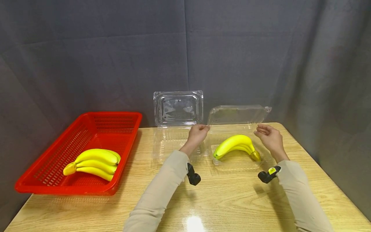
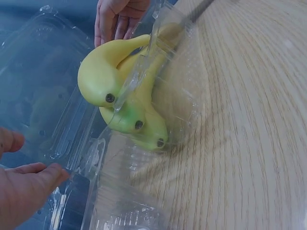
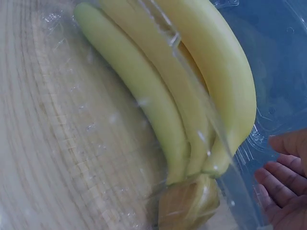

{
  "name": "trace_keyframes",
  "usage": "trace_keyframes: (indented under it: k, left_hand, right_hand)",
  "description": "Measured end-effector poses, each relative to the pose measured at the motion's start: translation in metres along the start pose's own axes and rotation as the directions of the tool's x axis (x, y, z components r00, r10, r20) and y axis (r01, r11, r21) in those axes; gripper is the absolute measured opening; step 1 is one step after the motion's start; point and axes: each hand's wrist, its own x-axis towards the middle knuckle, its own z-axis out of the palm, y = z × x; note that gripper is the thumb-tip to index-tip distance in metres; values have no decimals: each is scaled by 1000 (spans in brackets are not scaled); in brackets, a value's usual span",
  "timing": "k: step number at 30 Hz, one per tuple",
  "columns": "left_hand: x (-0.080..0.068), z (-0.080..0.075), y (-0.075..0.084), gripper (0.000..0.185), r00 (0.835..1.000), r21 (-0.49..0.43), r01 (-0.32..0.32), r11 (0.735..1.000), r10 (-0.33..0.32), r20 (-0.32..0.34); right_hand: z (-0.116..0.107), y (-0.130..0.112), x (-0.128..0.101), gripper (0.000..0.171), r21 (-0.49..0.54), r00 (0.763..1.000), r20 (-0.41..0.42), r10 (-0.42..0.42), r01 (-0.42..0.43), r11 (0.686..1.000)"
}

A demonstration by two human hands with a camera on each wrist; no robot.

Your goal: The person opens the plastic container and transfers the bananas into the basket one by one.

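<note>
A bunch of yellow bananas [image 1: 236,144] lies in the base of a clear plastic clamshell box [image 1: 232,166], its brown stem end to the right. The lid [image 1: 239,115] of this box stands raised behind the fruit. At the lid's lower left corner is my left hand [image 1: 199,130], its fingertips right at the plastic; in the left wrist view its thumb [image 2: 10,141] and fingers [image 2: 45,175] are apart. My right hand [image 1: 270,138] is at the lid's right side, fingers loosely bent and thumb apart from them [image 3: 285,184].
A second clear clamshell box [image 1: 178,108] stands with its lid up, left of the first. Farther left, a red plastic basket [image 1: 131,141] holds another bunch of bananas [image 1: 94,162]. A grey curtain [image 1: 116,64] hangs behind the wooden table [image 1: 232,199].
</note>
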Motion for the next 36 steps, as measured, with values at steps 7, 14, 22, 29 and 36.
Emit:
trace_keyframes:
  k: [7, 14, 22, 29, 36]
  left_hand:
    - [1, 3, -2, 33, 1000, -165, 1, 986, 1, 15]
    - [3, 5, -5, 38, 999, -276, 22, 961, -13, 33]
    - [3, 2, -3, 40, 996, -294, 65, 953, -43, 82]
    - [4, 2, -5, 41, 995, -318, 65, 946, -38, 90]
    - [5, 1, -5, 39, 995, -294, 61, 954, -35, 90]
  right_hand:
    - [1, -3, 3, 49, 27, 1000, 18, 18, -19, 999]
    - [3, -3, 6, 53, 64, 998, 45, 33, -36, 997]
    - [6, -3, 10, 54, 71, 997, 55, 49, -52, 996]
    - [10, -4, 13, 53, 105, 997, 64, 36, -42, 994]
    - [13, -5, 13, 53, 107, 997, 52, 50, -56, 993]
